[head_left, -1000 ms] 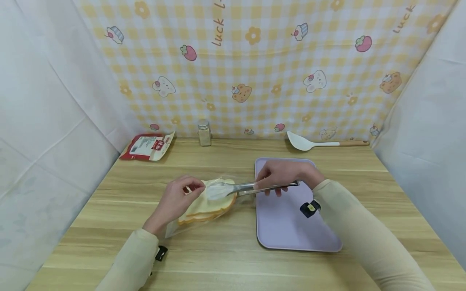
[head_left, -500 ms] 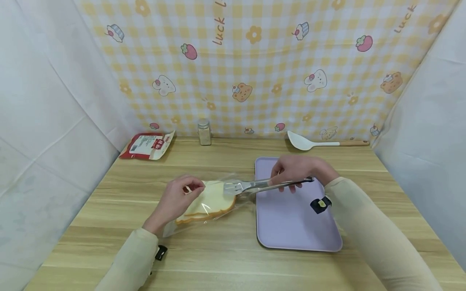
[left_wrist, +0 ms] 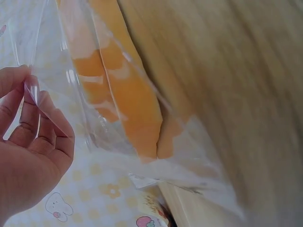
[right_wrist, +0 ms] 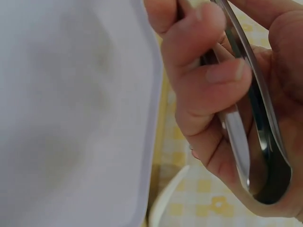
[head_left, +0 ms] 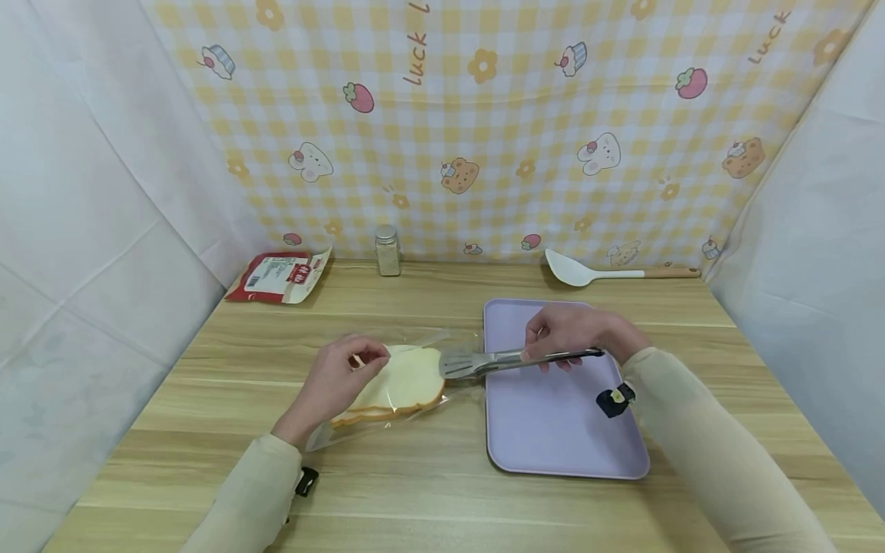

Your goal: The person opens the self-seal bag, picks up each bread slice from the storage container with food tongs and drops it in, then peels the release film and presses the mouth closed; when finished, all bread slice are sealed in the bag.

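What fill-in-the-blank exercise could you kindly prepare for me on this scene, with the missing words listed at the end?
1. The right hand holds a pair of metal ____.
2. The left hand pinches the clear plastic bag around the sliced ____.
3. In the head view, the tray lies to the ____ of those slices.
4. Of the small jar and the red packet, the one standing upright is the ____.

Missing words: tongs; bread; right; jar.
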Action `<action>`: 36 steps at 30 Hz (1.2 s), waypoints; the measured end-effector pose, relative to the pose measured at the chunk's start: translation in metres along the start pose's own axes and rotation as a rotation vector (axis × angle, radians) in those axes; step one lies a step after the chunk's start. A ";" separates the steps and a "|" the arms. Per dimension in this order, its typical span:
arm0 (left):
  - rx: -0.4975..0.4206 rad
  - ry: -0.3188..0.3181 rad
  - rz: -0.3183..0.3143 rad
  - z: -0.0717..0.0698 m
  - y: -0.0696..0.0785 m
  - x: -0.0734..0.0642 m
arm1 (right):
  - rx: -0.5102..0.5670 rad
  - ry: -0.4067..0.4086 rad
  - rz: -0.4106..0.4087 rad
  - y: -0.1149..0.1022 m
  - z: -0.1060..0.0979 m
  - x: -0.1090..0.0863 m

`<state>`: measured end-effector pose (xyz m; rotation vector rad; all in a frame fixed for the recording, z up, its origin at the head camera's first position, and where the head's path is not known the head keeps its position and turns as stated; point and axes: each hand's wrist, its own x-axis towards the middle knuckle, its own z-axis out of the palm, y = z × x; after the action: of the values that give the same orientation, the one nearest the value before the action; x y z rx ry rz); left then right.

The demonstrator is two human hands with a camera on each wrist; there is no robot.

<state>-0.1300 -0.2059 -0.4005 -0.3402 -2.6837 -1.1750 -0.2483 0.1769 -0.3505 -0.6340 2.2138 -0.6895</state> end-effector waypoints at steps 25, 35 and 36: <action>0.029 -0.016 0.010 0.012 0.003 0.005 | 0.067 0.027 -0.119 -0.004 0.017 0.012; 0.005 -0.006 -0.002 0.011 0.001 0.003 | 0.082 0.028 -0.128 -0.004 0.024 0.019; -0.001 -0.003 -0.004 0.011 0.001 0.003 | 0.089 0.030 -0.128 -0.003 0.024 0.019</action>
<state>-0.1335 -0.1965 -0.4062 -0.3367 -2.6881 -1.1775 -0.2408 0.1561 -0.3721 -0.7295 2.1703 -0.8629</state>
